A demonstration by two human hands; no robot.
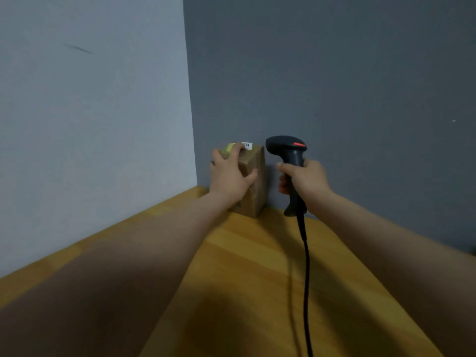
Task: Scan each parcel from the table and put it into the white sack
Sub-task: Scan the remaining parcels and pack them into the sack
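Head view: left hand [231,176] grips upright parcel [253,184] so its label [247,145] shows, right hand [305,177] clasps scanner [288,153] just beside, aiming to scan.

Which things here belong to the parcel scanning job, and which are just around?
Job: brown cardboard parcel, left hand gripping it; black corded handheld barcode scanner, right hand holding it; orange wooden table.
Just around: grey walls.

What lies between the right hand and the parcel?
Nothing: in the head view a bare gap, with only grey wall behind, separates the right hand, gripping the scanner, from the parcel.
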